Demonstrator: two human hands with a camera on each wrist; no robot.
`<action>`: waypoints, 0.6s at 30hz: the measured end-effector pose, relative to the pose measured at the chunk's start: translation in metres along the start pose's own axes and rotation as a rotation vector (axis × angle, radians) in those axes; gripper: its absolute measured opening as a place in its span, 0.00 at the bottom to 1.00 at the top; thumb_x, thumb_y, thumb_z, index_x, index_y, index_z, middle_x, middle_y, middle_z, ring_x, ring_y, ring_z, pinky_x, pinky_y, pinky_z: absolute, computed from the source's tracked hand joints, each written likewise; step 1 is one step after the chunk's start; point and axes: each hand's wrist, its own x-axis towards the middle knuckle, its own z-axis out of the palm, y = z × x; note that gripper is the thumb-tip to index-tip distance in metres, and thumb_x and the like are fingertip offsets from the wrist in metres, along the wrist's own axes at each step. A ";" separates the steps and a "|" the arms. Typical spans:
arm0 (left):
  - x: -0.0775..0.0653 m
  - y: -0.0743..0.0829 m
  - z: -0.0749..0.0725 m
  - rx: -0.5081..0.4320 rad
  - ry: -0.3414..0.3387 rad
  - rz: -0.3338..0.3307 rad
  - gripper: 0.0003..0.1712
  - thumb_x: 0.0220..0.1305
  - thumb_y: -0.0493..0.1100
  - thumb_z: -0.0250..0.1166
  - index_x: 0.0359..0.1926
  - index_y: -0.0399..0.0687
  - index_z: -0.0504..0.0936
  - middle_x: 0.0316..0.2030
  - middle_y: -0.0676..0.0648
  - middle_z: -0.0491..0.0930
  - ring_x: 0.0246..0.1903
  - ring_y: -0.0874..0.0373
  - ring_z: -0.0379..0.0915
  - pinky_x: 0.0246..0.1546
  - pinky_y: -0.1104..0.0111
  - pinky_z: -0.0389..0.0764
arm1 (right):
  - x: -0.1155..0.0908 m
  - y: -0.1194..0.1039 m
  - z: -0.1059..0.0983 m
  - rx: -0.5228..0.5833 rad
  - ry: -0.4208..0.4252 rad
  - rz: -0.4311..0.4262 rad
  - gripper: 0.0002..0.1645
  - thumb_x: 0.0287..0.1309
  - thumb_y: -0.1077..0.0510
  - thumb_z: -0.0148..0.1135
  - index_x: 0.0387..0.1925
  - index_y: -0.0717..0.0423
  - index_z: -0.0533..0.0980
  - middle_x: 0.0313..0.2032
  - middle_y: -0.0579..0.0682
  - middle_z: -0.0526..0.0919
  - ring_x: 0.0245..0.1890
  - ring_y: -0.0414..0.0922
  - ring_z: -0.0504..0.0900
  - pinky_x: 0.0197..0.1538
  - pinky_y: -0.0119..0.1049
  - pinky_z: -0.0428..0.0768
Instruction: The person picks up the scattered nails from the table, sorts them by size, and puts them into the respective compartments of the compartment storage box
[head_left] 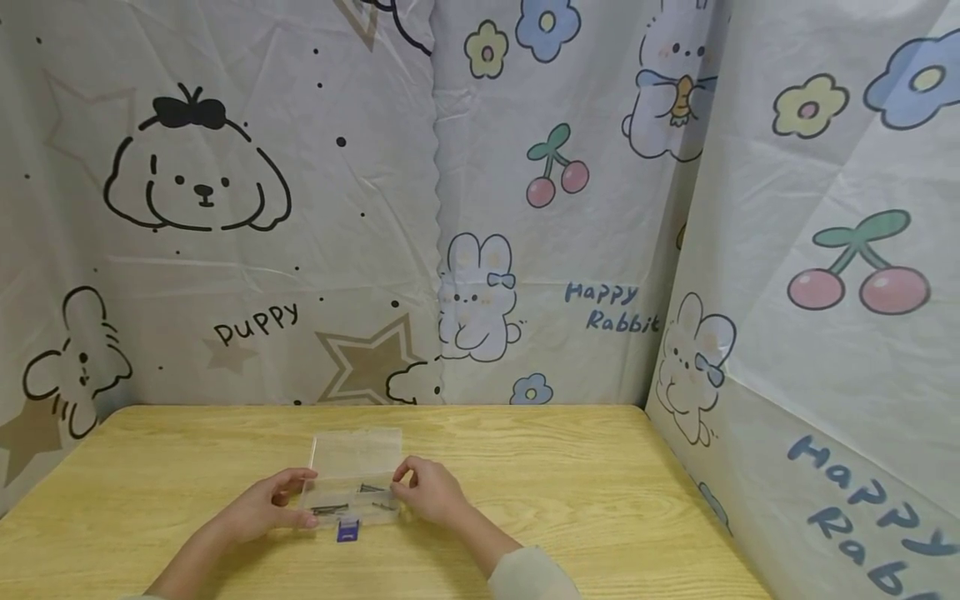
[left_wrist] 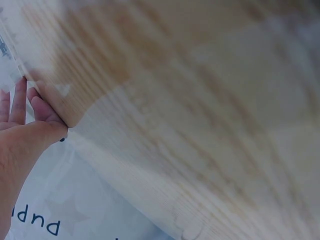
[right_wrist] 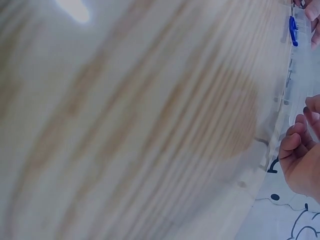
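A clear plastic compartment box (head_left: 352,518) lies on the table, its transparent lid (head_left: 356,454) swung back at the far side. A purple-blue latch (head_left: 348,530) projects from the front edge. Dark screws (head_left: 330,508) lie in the front left section, with others (head_left: 371,488) farther back and to the right. My left hand (head_left: 258,504) grips the box's left end, thumb at the front corner and fingers behind. At the right end, my right hand (head_left: 431,492) has thumb and index finger close together beside the screws; I cannot tell what they pinch. Its other fingers curl in the right wrist view.
The wood-grain table (head_left: 570,500) extends to both sides of the box. Printed cloth (head_left: 360,208) hangs behind it and along both sides.
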 end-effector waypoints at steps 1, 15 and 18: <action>0.000 0.000 0.000 0.002 0.003 -0.003 0.43 0.53 0.47 0.71 0.64 0.35 0.62 0.61 0.28 0.65 0.61 0.28 0.57 0.57 0.40 0.64 | 0.000 0.000 0.000 0.005 -0.001 0.004 0.07 0.60 0.51 0.59 0.37 0.49 0.77 0.17 0.39 0.68 0.13 0.34 0.62 0.16 0.27 0.60; -0.003 0.003 0.001 -0.013 -0.015 0.006 0.42 0.55 0.46 0.69 0.65 0.33 0.60 0.62 0.27 0.64 0.61 0.26 0.56 0.56 0.39 0.64 | -0.002 0.004 0.001 0.007 0.015 -0.009 0.07 0.60 0.51 0.59 0.36 0.49 0.77 0.15 0.38 0.67 0.13 0.34 0.62 0.17 0.27 0.62; -0.003 0.003 0.000 -0.013 -0.017 0.011 0.42 0.55 0.46 0.69 0.65 0.33 0.60 0.62 0.26 0.64 0.60 0.26 0.55 0.56 0.39 0.64 | -0.003 0.004 0.000 0.017 0.018 -0.003 0.08 0.61 0.51 0.59 0.37 0.49 0.77 0.15 0.38 0.67 0.13 0.34 0.62 0.16 0.27 0.61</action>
